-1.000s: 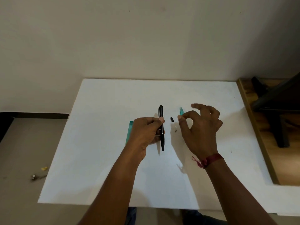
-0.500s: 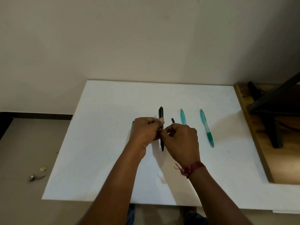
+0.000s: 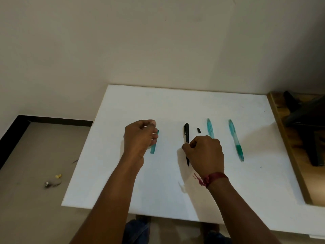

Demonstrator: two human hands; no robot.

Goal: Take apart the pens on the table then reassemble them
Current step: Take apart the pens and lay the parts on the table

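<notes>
Fingers of the right hand (image 3: 204,154) pinch the black pen (image 3: 187,133) mid-barrel near the centre of the table (image 3: 175,103), tip toward 6 o'clock, probably to steady it for unscrewing. At the pen's 9 o'clock, the left hand (image 3: 140,136) hovers curled over a teal barrel piece (image 3: 153,148) (gripping anything? I cannot tell). A small black part (image 3: 199,130) lies at its 2 o'clock.

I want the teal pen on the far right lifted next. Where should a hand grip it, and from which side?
Probably pinch the teal pen at its green grip sleeve, coming down from above with thumb and finger on its long sides: it lies flat on the table, nothing touching either side.
</notes>
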